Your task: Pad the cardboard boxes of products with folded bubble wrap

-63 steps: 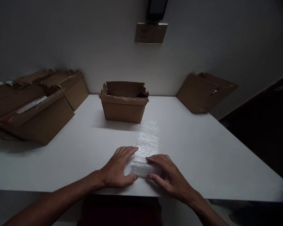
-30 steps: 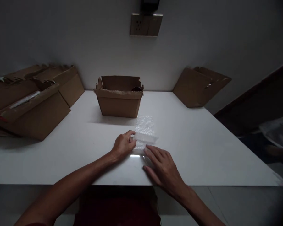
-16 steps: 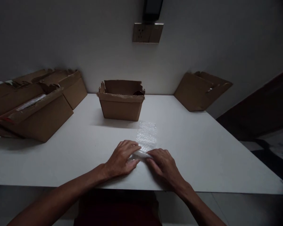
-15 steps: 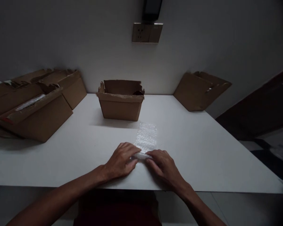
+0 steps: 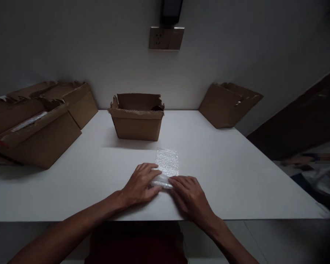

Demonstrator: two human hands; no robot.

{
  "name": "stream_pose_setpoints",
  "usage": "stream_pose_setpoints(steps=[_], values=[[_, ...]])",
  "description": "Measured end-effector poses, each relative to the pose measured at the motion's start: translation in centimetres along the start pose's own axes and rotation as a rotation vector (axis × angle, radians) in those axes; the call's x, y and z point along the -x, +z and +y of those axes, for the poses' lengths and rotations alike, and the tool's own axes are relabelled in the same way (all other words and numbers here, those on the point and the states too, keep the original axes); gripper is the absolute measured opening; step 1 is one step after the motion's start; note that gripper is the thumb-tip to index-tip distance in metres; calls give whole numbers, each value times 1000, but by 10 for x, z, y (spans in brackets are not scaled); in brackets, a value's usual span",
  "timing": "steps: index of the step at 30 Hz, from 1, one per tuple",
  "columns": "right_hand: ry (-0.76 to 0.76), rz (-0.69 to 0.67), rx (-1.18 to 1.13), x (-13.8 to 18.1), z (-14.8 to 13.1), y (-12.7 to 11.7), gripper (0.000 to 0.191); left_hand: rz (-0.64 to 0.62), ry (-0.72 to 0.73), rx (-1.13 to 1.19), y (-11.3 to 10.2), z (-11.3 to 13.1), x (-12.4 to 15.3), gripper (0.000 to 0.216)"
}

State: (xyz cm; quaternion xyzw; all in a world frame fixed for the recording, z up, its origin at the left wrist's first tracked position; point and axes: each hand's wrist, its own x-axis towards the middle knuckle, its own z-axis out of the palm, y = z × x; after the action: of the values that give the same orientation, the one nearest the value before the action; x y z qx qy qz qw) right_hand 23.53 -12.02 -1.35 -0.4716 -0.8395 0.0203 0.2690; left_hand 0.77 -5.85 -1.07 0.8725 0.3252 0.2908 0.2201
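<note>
A strip of clear bubble wrap (image 5: 167, 160) lies on the white table, its near end rolled or folded over between my hands. Curled round the left side of that near end is my left hand (image 5: 141, 183), thumb below and fingers on top. My right hand (image 5: 188, 192) grips the right side, with its fingertips pressed on the rolled edge. Whether anything lies inside the roll, I cannot tell. The far end of the wrap rests flat, pointing toward a cardboard box (image 5: 137, 126).
Several open cardboard boxes (image 5: 41, 137) stand at the left. Another tilted box (image 5: 227, 110) leans at the back right by the wall. A socket plate (image 5: 166, 38) is on the wall. The white table (image 5: 231, 176) ends close in front of me.
My fingers have shifted on the rolled near end, and more of it shows between my hands. The view has turned slightly, so everything sits a little further left.
</note>
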Motion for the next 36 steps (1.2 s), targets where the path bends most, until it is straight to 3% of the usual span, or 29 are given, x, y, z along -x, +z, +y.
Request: stream_pose_setpoints(steps=[3,6,9,13,16,19,22,25,29,33,36], values=[[114,-19,-170,3,-1,-2,24,-105,35,73,-9,8,12,35],[178,-22,-216,8,-3,-6,25,-140,-87,83,-11,12,13,38],[109,109,-64,10,-4,-7,30,-125,-173,3,-5,7,5,36],[12,-14,58,5,-4,-4,36,-58,-238,-21,1,1,-3,35],[86,29,-3,-1,1,0,26,40,-427,250,-4,3,0,43],[308,106,-250,-6,2,1,24,86,-637,671,-9,7,5,58],[416,4,-513,-10,-4,3,28,65,-693,949,-6,11,5,78],[359,9,-508,-12,-7,5,30,119,-693,1034,-1,17,2,80],[327,45,-452,-14,-1,4,60,109,-605,974,2,23,2,72],[369,-119,-554,-18,2,-1,33,92,-462,734,-7,19,0,62],[458,-82,-537,-16,4,-4,31,258,-240,288,-34,5,-15,46]])
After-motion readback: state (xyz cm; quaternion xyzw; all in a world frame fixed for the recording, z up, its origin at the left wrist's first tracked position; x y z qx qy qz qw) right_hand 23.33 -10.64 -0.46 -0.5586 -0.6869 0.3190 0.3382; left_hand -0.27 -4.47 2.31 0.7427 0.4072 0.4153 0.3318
